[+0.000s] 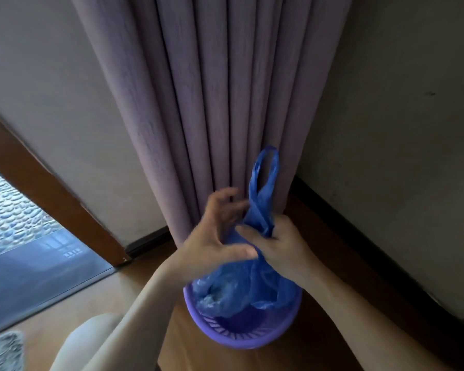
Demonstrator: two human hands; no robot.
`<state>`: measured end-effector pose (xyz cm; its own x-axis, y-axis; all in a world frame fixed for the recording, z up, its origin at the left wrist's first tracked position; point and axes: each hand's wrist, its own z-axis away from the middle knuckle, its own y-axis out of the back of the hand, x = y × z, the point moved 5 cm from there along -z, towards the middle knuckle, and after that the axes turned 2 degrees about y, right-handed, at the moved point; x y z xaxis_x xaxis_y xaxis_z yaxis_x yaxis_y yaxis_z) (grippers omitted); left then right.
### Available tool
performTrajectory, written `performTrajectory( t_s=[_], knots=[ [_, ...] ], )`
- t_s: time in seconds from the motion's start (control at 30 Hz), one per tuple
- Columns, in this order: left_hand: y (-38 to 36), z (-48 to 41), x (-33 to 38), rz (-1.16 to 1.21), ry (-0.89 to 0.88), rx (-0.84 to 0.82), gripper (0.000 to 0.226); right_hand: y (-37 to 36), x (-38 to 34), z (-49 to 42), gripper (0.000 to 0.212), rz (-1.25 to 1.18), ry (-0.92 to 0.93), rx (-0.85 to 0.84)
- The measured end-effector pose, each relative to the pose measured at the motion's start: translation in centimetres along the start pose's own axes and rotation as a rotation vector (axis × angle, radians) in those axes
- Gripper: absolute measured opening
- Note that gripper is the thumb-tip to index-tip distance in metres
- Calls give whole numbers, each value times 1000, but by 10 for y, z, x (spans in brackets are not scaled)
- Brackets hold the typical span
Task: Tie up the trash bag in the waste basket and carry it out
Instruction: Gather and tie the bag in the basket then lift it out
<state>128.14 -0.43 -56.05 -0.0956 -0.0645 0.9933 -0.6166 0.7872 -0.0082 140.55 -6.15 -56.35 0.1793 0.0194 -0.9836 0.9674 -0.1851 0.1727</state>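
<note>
A blue plastic trash bag (233, 287) sits in a purple slotted waste basket (241, 338) on the wooden floor. The bag's top is gathered into a neck, and its two handle loops stand up above the hands. My right hand (276, 247) is closed around that neck from the right. My left hand (217, 236) is at the neck from the left, thumb pressed on the plastic, fingers spread and slightly blurred. The bag's lower part stays inside the basket, bulging with pale contents.
A mauve pleated curtain (212, 103) hangs directly behind the basket. Walls with dark baseboards meet in the corner at right. A wooden door frame (51, 188) and grey threshold open to a pebbled surface at left. My knee shows bottom left.
</note>
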Motion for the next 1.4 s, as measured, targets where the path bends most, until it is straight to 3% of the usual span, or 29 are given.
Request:
performTrajectory(
  t_s=[0.07,0.13,0.27,0.37,0.43,0.6,0.73,0.8,0.9,0.93,1.13,1.2,1.27,1.4],
  knots=[
    [-13,0,-20,-260,108,-91,66,0,-7,2,8,-33,13,-13],
    [-20,1,-33,-307,179,-107,39,2,-12,5,4,-30,22,-5],
    [-10,2,-35,-61,189,131,25,21,-18,6,23,-57,-14,21],
    [5,2,-38,328,202,388,30,45,-17,14,55,-31,-89,-163],
    [12,1,-42,576,233,470,33,63,-21,24,64,-135,-72,-265],
    [15,2,-37,730,248,456,34,98,-19,30,80,-308,41,-112],
    [2,1,-30,774,266,426,29,57,-8,28,115,-106,-20,-304],
    [-6,2,-28,792,278,400,28,40,-2,21,99,29,-47,-265],
    [-14,3,-30,800,310,378,32,27,3,10,31,14,18,-93],
    [-17,5,-31,819,321,386,32,24,4,9,21,-56,28,-37],
    [-23,8,-36,919,354,411,34,15,4,6,46,-516,-53,238],
    [-26,7,-35,857,331,391,33,20,10,4,42,-512,-121,353],
    [-27,7,-28,601,260,337,35,19,17,-2,34,-470,-152,351],
    [-24,11,-6,-515,-177,165,26,10,76,1,13,-223,-322,194]
  ],
)
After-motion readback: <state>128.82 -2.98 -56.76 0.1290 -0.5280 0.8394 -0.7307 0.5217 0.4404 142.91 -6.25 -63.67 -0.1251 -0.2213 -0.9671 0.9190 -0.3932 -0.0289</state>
